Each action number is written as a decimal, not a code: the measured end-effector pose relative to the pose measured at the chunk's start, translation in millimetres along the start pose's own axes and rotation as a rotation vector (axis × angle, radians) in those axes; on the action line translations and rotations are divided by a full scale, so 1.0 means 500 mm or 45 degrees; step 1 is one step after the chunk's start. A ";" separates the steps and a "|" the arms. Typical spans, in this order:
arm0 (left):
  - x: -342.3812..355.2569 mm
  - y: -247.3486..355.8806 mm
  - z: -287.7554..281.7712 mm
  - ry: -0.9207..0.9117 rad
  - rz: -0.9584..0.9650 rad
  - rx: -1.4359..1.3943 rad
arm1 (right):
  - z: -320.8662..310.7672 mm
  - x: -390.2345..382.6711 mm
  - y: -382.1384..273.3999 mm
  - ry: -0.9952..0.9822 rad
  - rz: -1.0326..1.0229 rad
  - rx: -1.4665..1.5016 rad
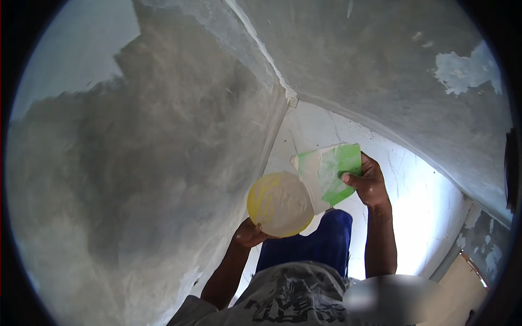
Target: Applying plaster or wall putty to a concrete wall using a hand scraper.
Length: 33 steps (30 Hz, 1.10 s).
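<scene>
My left hand (pixel 250 233) grips the lower-left rim of a round yellow disc (pixel 261 198), whose face is mostly coated with pale putty (pixel 286 205). To its right, my right hand (pixel 371 183) is closed on a flat green putty spreader (pixel 343 162), thumb on its upper face. Pale putty covers the spreader's left part. That coated edge meets or overlaps the disc's right rim; I cannot tell whether they touch. Both things are held up in front of my body, above the pale floor.
A grey plastered wall (pixel 179 152) rises on the left, with a whiter patch at its upper left. Another grey wall (pixel 353 60) runs along the far side, meeting it at a corner (pixel 291 98). Pale veined floor (pixel 402 212) lies below. A brown panel (pixel 461 282) stands at the lower right.
</scene>
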<state>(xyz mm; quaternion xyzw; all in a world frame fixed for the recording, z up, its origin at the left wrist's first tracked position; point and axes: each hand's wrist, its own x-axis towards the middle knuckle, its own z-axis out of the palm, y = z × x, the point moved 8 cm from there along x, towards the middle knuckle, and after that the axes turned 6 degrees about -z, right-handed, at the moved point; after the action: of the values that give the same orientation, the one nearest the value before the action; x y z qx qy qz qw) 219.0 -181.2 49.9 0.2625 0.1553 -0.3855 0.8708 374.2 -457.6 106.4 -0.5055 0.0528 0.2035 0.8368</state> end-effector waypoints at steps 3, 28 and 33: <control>-0.020 0.023 -0.114 0.061 -0.024 -0.030 | -0.029 0.138 0.068 0.128 -0.220 0.014; -0.078 0.031 -0.271 0.386 -0.017 -0.124 | 0.051 0.534 0.598 0.863 -0.485 -0.352; -0.104 0.034 -0.303 0.421 -0.037 -0.096 | 0.007 0.669 0.565 0.900 -0.445 -0.057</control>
<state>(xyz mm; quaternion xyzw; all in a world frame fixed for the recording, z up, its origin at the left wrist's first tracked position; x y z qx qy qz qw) 187.6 -53.4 -43.1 0.2871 0.3145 -0.3434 0.8371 567.3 -243.6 -223.2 -0.5638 0.2463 -0.1277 0.7779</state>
